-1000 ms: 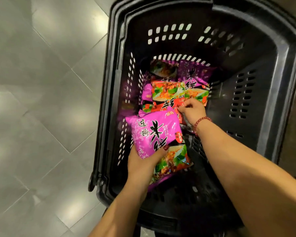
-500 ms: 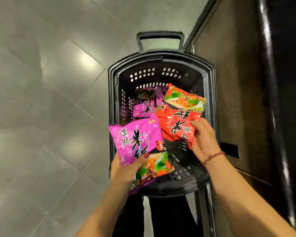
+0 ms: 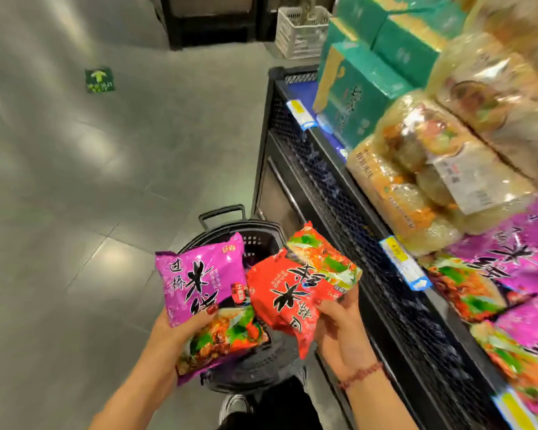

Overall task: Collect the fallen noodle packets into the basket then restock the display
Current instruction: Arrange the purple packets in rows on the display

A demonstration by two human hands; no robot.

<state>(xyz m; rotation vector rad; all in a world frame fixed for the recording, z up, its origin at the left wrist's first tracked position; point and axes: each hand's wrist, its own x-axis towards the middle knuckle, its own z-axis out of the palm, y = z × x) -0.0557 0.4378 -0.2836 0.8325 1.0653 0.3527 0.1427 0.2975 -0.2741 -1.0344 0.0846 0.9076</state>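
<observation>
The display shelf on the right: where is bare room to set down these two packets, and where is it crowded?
Crowded: purple packets, clear noodle bags and teal boxes fill the shelf up to its front edge. Bare: only a blue strip at the far corner, before the teal boxes, and the grey floor left of the basket.

Pretty clearly a supermarket aisle: black display shelf [image 3: 339,197] on the right stacked with bagged noodles [image 3: 416,181], blue price tags [image 3: 402,262] along its edge, shopping basket [image 3: 259,242] on grey floor tiles [image 3: 59,228].
</observation>
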